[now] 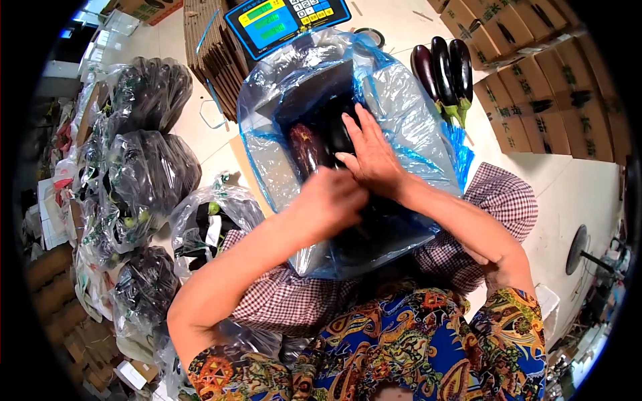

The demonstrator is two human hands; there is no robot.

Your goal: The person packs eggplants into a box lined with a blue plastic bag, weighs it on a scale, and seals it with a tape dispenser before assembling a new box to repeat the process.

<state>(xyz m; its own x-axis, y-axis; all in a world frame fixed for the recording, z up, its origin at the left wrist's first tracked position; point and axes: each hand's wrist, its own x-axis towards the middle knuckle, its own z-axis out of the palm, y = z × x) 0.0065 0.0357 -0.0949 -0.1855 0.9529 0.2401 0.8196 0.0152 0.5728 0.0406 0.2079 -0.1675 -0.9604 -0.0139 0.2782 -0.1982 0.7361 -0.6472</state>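
A blue plastic liner bag lines an opened box in front of me, its edges folded out over the sides. Inside lie dark purple eggplants, one showing a reddish, speckled patch. My right hand rests on the eggplants with its fingers stretched out. Close beside it, my left hand is curled closed over the lower end of the eggplants, slightly blurred. Whatever its fingers grip is hidden. The lower part of the box is in deep shadow.
A digital scale stands beyond the box, beside stacked flat cardboard. Three eggplants lie at the right. Bagged eggplants line the left. Printed cartons are stacked at right, near a fan.
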